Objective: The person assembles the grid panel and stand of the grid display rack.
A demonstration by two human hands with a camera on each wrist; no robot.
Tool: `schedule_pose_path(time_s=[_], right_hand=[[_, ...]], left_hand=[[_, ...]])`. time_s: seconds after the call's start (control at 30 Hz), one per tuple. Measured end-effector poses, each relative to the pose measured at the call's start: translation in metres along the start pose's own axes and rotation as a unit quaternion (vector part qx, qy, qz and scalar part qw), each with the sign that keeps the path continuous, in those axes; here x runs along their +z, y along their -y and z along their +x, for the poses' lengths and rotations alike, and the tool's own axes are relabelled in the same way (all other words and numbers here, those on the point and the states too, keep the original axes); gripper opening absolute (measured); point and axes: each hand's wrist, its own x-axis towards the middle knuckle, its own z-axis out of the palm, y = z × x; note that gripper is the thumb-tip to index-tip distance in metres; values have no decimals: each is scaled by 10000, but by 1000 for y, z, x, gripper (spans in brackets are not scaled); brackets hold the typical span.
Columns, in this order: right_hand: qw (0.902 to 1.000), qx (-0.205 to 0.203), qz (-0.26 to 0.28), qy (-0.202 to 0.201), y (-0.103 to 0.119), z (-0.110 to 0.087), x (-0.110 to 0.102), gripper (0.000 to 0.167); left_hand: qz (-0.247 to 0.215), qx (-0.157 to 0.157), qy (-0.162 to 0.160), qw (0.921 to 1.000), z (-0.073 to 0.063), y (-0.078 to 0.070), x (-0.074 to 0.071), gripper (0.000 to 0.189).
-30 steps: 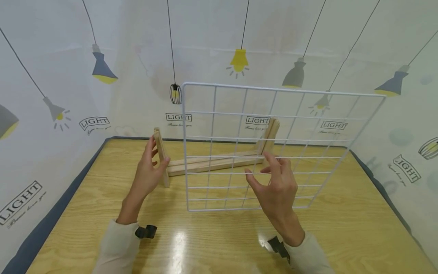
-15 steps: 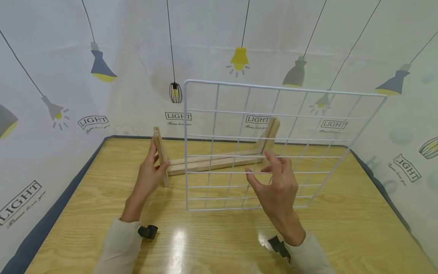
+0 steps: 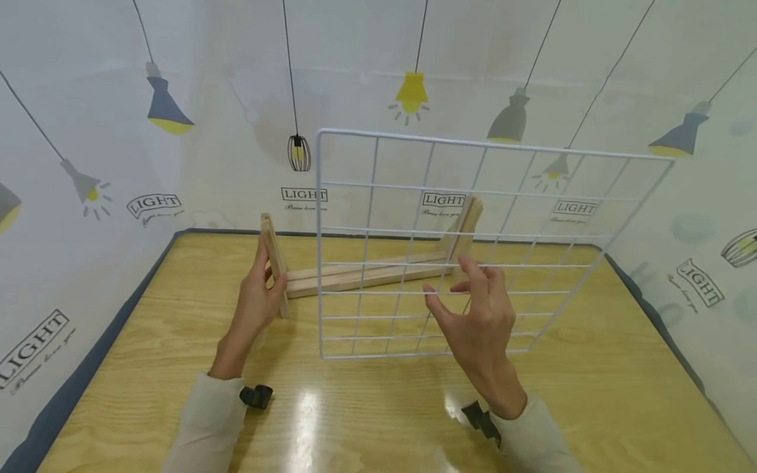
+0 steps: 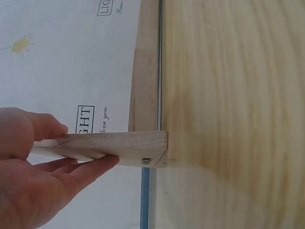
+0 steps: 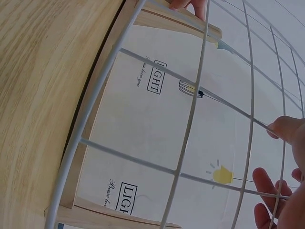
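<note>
Grid, one; wooden frame, one

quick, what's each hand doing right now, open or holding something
Left hand: holding the left wooden upright.
Right hand: holding the white wire grid by its inner wires.

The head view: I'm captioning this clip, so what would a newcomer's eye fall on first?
First, probably the large white wire grid right of centre, with the right hand at its wires. Behind it, seen partly through the mesh, is a wooden frame, whose left end the left hand grips. The bright yellow lamp pictured on the backdrop, top centre, likely catches the eye next.
</note>
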Motion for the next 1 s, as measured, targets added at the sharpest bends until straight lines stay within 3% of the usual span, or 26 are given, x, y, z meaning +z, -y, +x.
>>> schedule_pose_path(time_s=[0.47, 0.77, 1.0], right_hand=[[10000, -44, -16, 71, 1, 0, 2, 60], [9999, 55, -44, 136, 2, 0, 2, 55], [9998, 53, -167, 104, 1, -1, 1, 55]], left_hand=[[-225, 136, 100, 9996, 0, -1, 0, 87], [-532, 269, 282, 9978, -1, -5, 11, 84], [-471, 294, 446, 9975, -4, -9, 21, 84]])
